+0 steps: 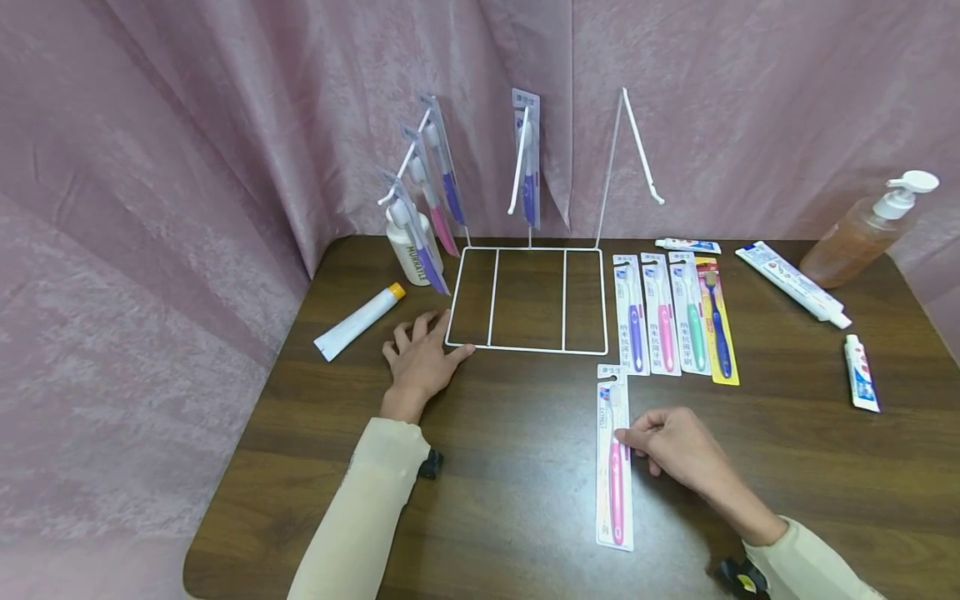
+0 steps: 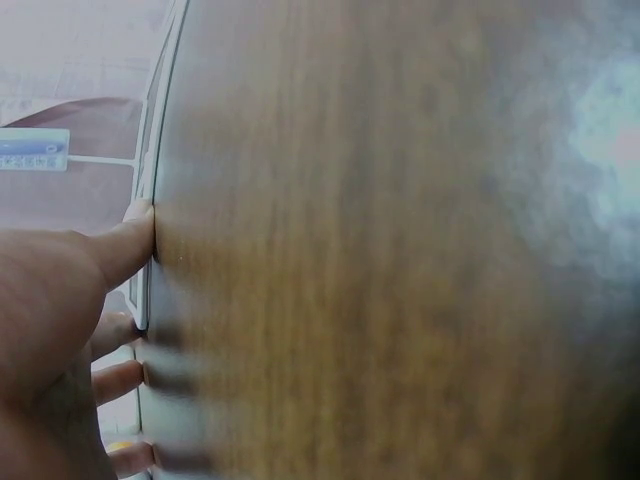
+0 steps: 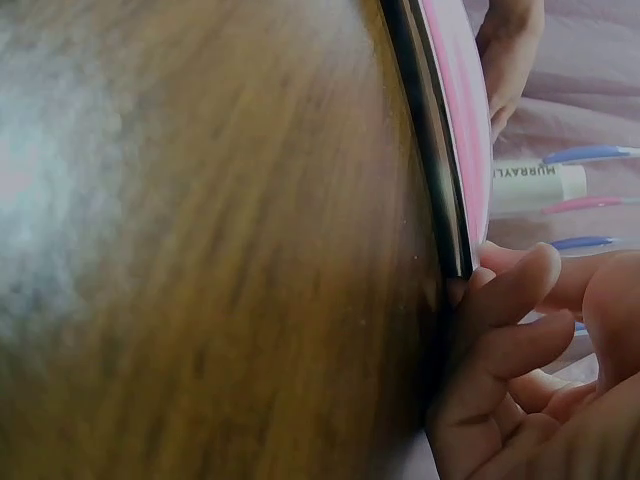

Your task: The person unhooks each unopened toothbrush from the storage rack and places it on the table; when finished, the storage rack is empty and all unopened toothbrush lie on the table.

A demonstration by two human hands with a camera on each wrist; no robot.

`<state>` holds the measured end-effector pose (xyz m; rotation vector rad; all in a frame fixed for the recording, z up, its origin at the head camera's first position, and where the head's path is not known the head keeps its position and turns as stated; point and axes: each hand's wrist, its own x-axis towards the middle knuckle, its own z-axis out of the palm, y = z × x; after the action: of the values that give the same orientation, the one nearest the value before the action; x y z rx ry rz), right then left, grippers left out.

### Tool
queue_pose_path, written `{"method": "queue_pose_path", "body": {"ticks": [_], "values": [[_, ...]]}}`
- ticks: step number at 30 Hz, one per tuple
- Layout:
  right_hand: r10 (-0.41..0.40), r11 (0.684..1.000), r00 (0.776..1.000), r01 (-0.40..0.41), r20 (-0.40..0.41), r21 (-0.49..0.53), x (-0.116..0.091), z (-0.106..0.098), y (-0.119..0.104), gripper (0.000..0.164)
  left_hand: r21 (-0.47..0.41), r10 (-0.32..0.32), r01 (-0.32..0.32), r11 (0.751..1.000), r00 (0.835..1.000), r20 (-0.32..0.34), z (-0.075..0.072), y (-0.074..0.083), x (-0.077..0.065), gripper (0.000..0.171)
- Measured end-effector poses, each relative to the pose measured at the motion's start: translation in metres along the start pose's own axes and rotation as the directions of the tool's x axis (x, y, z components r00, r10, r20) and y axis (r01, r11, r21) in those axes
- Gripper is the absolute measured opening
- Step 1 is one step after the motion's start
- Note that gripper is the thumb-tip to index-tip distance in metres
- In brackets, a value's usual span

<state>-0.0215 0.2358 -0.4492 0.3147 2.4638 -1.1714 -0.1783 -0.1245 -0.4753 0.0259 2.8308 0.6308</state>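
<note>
My right hand pinches the right edge of a packaged pink toothbrush, which lies lengthwise close over the table in front of the rack. In the right wrist view, thumb and fingers meet at the edge of that pink pack. My left hand rests with spread fingers at the front left corner of a white wire display rack. Three packaged toothbrushes hang from the rack's left hook. A packaged purple toothbrush hangs on the middle hook, while the right hook holds nothing.
Right of the rack lie several packaged toothbrushes in a row. Toothpaste tubes and a pump bottle stand or lie farther right. A white tube and a white bottle are on the left. A pink curtain hangs behind.
</note>
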Motion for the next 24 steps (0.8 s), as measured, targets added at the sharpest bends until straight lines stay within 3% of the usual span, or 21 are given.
{"method": "queue_pose_path", "body": {"ticks": [17,24], "values": [[-0.011,1.000,1.000,0.011,-0.001,-0.019,0.0005,-0.0025,0.0001,0.036,0.008,-0.011,0.011,1.000,1.000,0.010,0.0004,0.0012,0.0010,0.089],[-0.032,0.999,0.999,0.032,-0.006,-0.017,0.0016,-0.0014,0.0035,0.035,0.008,-0.005,0.006,1.000,1.000,-0.014,-0.0026,0.0060,-0.0064,0.085]]}}
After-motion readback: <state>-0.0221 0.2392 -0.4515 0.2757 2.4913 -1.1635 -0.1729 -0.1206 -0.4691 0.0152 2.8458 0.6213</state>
